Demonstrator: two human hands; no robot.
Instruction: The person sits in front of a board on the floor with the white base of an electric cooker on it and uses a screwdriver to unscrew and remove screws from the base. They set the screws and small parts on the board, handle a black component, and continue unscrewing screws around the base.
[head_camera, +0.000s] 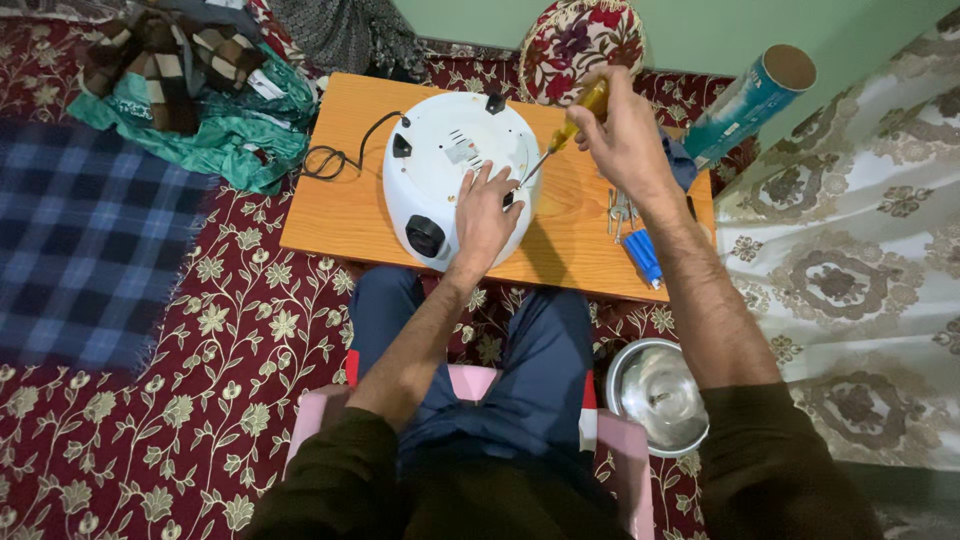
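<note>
Fingers (600, 105) grip a screwdriver (570, 125); left hand (485, 215) flat on appliance (450, 160), wooden table (330, 220), floral carpet (230, 350).

One cooker (450, 160), one screwdriver (572, 125), one steel bowl (658, 395), one table (340, 215), two hands showing: left hand (485, 215), right hand (625, 135).

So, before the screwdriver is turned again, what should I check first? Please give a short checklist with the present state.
1. Left hand presses flat on the white appliance, holding it: ok.
2. Right hand grips the yellow-handled screwdriver: ok.
3. Screwdriver tip seated in a screw: cannot tell, too small to see.
4. Appliance lies fully on the wooden table: ok.
5. Black cord unplugged: cannot tell, its end is not clear.
6. Spare tools lie near the table edge: not ok.
</note>
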